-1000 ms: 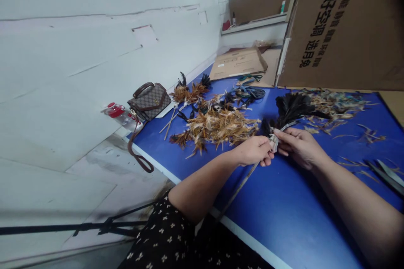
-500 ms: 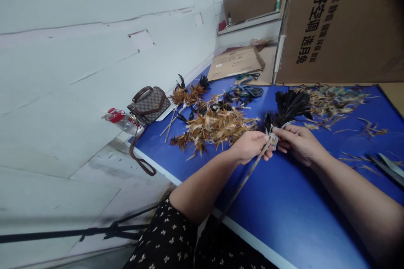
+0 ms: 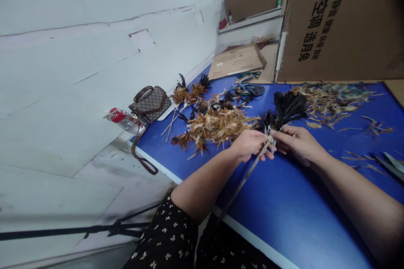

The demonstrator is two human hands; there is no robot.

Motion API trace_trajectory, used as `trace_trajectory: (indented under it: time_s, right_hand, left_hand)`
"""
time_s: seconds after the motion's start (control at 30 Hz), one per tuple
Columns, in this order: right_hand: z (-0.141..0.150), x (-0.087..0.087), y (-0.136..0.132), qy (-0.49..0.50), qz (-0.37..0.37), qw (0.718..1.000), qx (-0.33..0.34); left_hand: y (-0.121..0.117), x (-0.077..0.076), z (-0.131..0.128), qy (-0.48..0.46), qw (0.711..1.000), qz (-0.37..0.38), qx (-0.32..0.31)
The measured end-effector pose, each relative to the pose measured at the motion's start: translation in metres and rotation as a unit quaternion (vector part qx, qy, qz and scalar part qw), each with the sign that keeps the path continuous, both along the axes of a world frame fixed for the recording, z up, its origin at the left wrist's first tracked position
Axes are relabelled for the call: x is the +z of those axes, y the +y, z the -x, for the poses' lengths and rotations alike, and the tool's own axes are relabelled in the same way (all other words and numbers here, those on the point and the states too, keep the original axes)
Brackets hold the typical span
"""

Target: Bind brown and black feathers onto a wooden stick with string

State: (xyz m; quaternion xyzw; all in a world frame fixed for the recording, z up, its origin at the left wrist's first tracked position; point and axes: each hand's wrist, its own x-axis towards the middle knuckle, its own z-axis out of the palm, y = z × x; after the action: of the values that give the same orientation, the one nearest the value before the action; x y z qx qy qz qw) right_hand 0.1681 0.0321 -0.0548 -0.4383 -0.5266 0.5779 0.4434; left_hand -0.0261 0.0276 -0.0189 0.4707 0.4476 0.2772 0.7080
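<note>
My left hand (image 3: 250, 145) is closed round a thin stick (image 3: 244, 178) that slants down toward me over the blue table (image 3: 284, 210). At the stick's upper end sits a tuft of black feathers (image 3: 287, 108). My right hand (image 3: 296, 143) pinches the pale binding at the base of that tuft, fingertips touching those of the left hand. A heap of brown and tan feathers (image 3: 217, 126) lies just left of my left hand.
A brown patterned handbag (image 3: 150, 103) and a red-capped bottle (image 3: 124, 119) lie at the table's left corner. Loose feathers (image 3: 331, 96) spread before a big cardboard box (image 3: 344, 25). Dark cords (image 3: 249, 90) and flat cardboard (image 3: 236, 62) lie behind. Scissors (image 3: 389, 162) rest at the right.
Both hands with the feather stick have stayed together, shifting slightly; the view has drifted a little. The stick's angle has steepened slightly.
</note>
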Motion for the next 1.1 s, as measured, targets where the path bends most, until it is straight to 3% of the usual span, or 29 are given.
trace_trajectory:
  time_s: [0.57, 0.77, 0.93, 1.1]
  right_hand:
    - [-0.003, -0.006, 0.004, -0.04, 0.01, 0.998, -0.037]
    - [-0.003, -0.004, 0.002, -0.055, 0.004, 0.998, -0.031]
    - [-0.005, 0.0, 0.0, -0.072, -0.002, 0.997, -0.026]
    - [-0.009, 0.005, 0.001, -0.08, -0.014, 0.997, -0.015]
  left_hand:
    - [-0.005, -0.006, -0.001, 0.012, 0.999, -0.035, -0.02]
    - [-0.006, -0.008, -0.007, 0.011, 0.999, -0.016, -0.027]
    - [-0.005, -0.006, -0.006, -0.011, 0.999, 0.009, -0.049]
    - [-0.004, -0.009, -0.003, -0.076, 0.997, 0.025, -0.01]
